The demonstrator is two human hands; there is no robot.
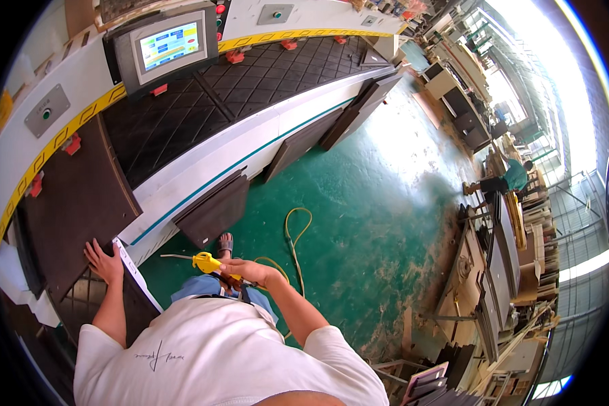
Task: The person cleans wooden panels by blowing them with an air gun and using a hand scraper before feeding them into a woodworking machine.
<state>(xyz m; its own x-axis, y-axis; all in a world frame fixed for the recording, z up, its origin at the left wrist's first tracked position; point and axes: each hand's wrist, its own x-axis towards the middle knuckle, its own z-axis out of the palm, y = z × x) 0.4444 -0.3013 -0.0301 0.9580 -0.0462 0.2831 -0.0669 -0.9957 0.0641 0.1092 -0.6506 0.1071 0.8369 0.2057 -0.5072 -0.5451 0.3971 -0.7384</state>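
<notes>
My left hand [105,262], fingers spread, lies on the near edge of a large dark brown board [74,196]. That board rests on the bed of a long white machine [277,125], close to a white edge strip [137,274] at the machine's corner. In front of my body, my right hand [254,272] is wrapped round a yellow air blow gun [207,262]. The gun's thin metal nozzle [176,256] points left, toward the machine. A yellow hose [295,254] loops over the floor to the right of the gun.
Above the bed, a touch screen [170,46] hangs on a beam with a yellow stripe and red blocks [235,57]. Dark panels [216,208] lean against the machine's side, near my foot. Across the green floor [358,237], a person [514,176] stands among board stacks [501,250].
</notes>
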